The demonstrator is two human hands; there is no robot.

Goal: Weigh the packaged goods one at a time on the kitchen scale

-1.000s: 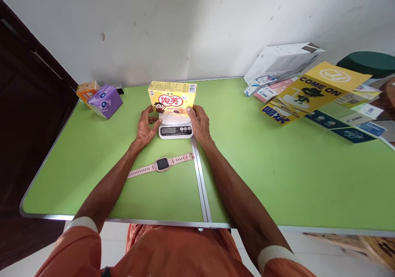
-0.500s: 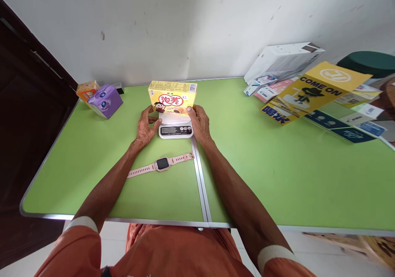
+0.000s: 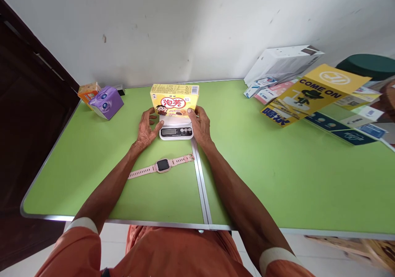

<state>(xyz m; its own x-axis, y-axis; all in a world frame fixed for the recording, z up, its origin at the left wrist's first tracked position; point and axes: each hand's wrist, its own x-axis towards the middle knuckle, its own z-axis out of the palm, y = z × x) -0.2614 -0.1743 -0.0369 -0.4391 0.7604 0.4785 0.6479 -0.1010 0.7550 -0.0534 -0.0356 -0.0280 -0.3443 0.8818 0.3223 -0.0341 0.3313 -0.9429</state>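
A yellow cream-puff box (image 3: 174, 102) with red lettering stands upright over the plate of a white kitchen scale (image 3: 176, 137); whether its base touches the plate is hard to make out. My right hand (image 3: 201, 125) grips the box's lower right corner, thumb on the front face, fingers hidden behind. On the other side, my left hand (image 3: 147, 128) is beside the scale and the box's left end, thumb and fingers apart, not closed round anything. A pink smartwatch (image 3: 162, 165) lies with its strap stretched out in front of the scale.
At the back left of the green table (image 3: 253, 178) are a purple box (image 3: 106, 103), an orange box (image 3: 88, 92) and a small black one. Toward the right stand a yellow "COME ON" box (image 3: 305, 96), a white box (image 3: 284, 63) and several smaller cartons. A wall runs behind.
The box has shifted slightly to the right over the scale. My left thumb has moved a little rightward. The view has tipped up slightly; the right-hand grip looks the same.
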